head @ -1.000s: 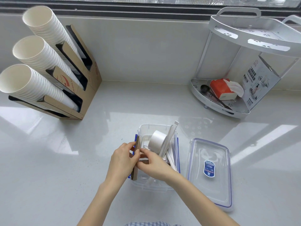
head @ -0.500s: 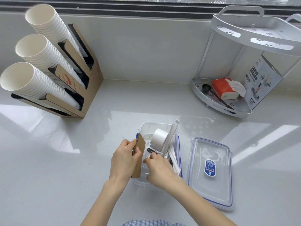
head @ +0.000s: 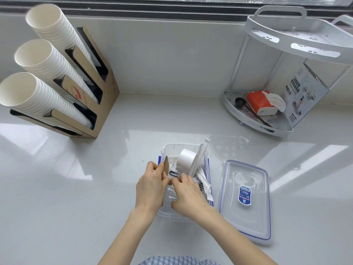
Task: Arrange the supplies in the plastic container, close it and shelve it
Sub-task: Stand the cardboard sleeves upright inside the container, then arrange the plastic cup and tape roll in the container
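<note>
My left hand [head: 151,185] grips a cardboard piece [head: 165,166] at the container [head: 172,215] wall; my right hand [head: 188,195] pinches a wrapped utensil [head: 174,174] inside; lid [head: 246,202] beside.

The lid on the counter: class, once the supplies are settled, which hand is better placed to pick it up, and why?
Probably the right hand. The lid lies just to its right beside the plastic container, while the left hand grips brown cardboard on the far side.

a drinks or pantry counter under a window. stacked paper cups [head: 38,73] upper left; corner rack [head: 286,73] with tissues [head: 261,104] upper right.
</note>
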Available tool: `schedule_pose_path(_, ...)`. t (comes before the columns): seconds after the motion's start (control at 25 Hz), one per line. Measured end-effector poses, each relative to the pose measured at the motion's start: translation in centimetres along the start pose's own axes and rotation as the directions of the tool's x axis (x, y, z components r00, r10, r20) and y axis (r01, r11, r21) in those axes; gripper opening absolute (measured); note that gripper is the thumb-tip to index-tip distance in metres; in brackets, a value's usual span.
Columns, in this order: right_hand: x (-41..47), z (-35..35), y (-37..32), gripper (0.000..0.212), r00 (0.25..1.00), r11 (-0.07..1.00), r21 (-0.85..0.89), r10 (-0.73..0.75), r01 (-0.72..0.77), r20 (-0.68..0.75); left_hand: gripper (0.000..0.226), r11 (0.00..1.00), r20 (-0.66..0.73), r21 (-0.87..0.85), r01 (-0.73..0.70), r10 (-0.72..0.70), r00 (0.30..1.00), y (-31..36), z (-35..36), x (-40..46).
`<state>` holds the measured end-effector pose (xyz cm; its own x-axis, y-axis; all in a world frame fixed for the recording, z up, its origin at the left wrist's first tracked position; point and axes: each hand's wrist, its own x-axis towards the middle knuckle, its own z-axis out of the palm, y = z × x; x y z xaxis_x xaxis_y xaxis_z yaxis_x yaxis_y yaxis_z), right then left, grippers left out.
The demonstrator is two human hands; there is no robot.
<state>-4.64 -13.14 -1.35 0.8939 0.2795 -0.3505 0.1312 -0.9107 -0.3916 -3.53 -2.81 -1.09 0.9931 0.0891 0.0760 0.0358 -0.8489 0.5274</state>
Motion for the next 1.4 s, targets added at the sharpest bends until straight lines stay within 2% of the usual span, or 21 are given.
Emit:
schedule_pose_path(0.24, 0.1, 0.2, -0.2, 0.075, 0.999, 0.997, -0.072, 0.002, 0.001, 0.043, 0.022, 0.998, -0.054, -0.006, -0.058, 0.058, 0.997, -0.1, 0.6, -0.4)
schedule_pose_path(0.32, 0.3, 0.4, -0.5, 0.079, 0.998, 0.995, -0.102, 0.019, -0.013, 0.054, 0.024, 0.999, -0.032, 0.005, -0.035, 0.035, 0.999, -0.1, 0.8, -0.5)
schedule_pose_path(0.52, 0.6, 0.6, -0.5, 0.084, 0.995, 0.990, -0.133, 0.058, -0.047, 0.080, 0.024, 0.999, -0.039, 0.010, -0.039, 0.039, 0.998, -0.2, 1.0, -0.8)
schedule_pose_path(0.72, 0.4, 0.4, -0.1, 0.084, 0.996, 0.996, -0.080, 0.040, -0.034, 0.078, 0.040, 0.993, 0.043, 0.109, 0.039, -0.044, 0.998, -0.6, 1.4, -1.0)
schedule_pose_path(0.88, 0.2, 0.4, 0.2, 0.079, 0.998, 0.999, 0.007, 0.031, -0.032, 0.060, 0.051, 0.996, 0.139, 0.031, 0.081, -0.085, 0.987, -1.1, 1.2, -1.0)
schedule_pose_path(1.08, 0.1, 0.2, 0.8, 0.072, 0.999, 0.987, 0.159, 0.022, -0.028, 0.038, 0.042, 0.998, 0.137, 0.001, 0.067, -0.067, 0.988, -1.5, 1.5, -0.8)
schedule_pose_path(1.24, 0.0, -0.4, 1.2, 0.066, 1.000, 0.950, 0.312, 0.014, -0.020, 0.022, 0.040, 0.992, 0.154, -0.098, 0.075, -0.060, 0.986, -2.2, 1.5, -0.6)
schedule_pose_path(1.32, -0.1, -1.2, 1.4, 0.060, 1.000, 0.927, 0.374, 0.008, -0.002, -0.015, 0.037, 0.982, 0.125, -0.178, 0.055, -0.032, 0.992, -2.3, 1.2, -0.3)
schedule_pose_path(1.4, -0.1, -2.3, 1.5, 0.055, 0.997, 0.894, 0.447, 0.034, 0.000, -0.069, 0.038, 0.958, 0.093, -0.284, -0.045, 0.074, 0.993, -2.3, 0.6, 0.0)
